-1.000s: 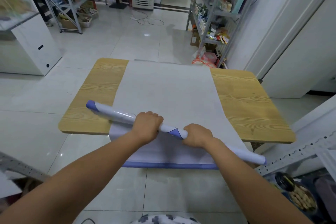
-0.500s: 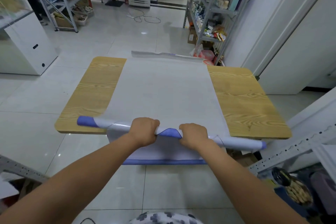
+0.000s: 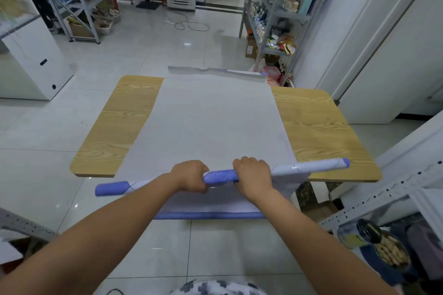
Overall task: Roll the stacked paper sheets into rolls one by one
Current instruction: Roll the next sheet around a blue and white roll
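Head view: left hand [image 3: 191, 176] and right hand [image 3: 254, 176] grip the roll [image 3: 220, 175] at the table's [image 3: 318, 132] six o'clock edge, its ends toward eight and two. Sheets [image 3: 211, 122] cover the middle, overhanging at twelve and six.

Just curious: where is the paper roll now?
Head view, centre: the paper roll sits at the near edge of the table, held by the left hand and right hand.
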